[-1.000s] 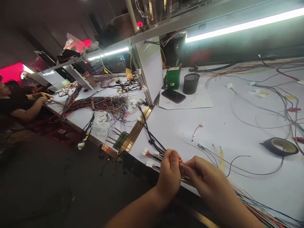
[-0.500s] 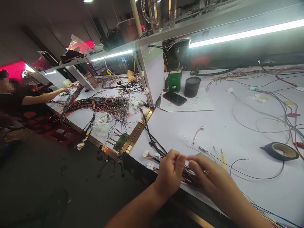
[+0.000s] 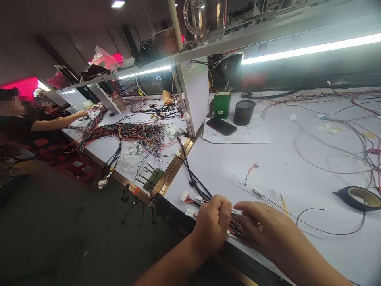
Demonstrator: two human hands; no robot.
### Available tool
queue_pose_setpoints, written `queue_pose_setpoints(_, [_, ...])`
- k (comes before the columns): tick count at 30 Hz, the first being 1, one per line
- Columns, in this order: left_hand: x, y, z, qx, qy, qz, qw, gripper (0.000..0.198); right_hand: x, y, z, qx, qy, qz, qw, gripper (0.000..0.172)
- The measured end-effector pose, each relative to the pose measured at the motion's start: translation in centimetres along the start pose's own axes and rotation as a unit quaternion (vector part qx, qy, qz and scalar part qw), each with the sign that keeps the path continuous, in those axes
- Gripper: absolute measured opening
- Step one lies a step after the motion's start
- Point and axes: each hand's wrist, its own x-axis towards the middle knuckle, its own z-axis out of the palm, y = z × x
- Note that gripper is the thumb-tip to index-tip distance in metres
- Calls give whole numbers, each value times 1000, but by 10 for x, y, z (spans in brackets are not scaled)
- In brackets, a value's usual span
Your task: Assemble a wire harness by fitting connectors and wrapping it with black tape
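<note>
At the near edge of the white bench [image 3: 268, 167] my left hand [image 3: 212, 226] is closed in a fist around a bundle of thin red and dark wires [image 3: 238, 229]. Right beside it my right hand [image 3: 262, 230] lies over the same bundle, fingers bent round the wires and pointing left. Small white connectors [image 3: 189, 198] on short wires lie just left of my left hand. A black cable [image 3: 193, 178] runs from them toward the back.
A black tape roll [image 3: 358, 197] lies at the right. A loose short red wire [image 3: 250, 171], a phone [image 3: 222, 126], a mesh cup [image 3: 243, 112] and a green box [image 3: 222, 105] sit further back. Another person [image 3: 35, 119] works at a wire-covered bench to the left.
My two hands have sunk from raised above the bench down onto its near edge. The left hand has gone from a fingertip pinch to a fist; the other person's arm has stretched out.
</note>
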Motion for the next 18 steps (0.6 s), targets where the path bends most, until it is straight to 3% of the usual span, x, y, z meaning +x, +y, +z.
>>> queue_pose_setpoints(6, [4, -3, 8, -133, 10, -51, 990, 33, -2, -5, 1, 115, 60, 25, 991, 17])
queue_pose_setpoints(10, [8, -4, 19, -340, 16, -189, 921, 38, -3, -9, 6, 85, 78, 36, 993, 17])
queue_pose_setpoints(13, [9, -4, 26, -426, 42, -249, 869, 38, -4, -12, 5, 61, 73, 42, 995, 16])
queue_pose_setpoints(18, [9, -3, 28, -447, 40, -261, 855, 39, -5, -12, 4, 43, 61, 38, 996, 15])
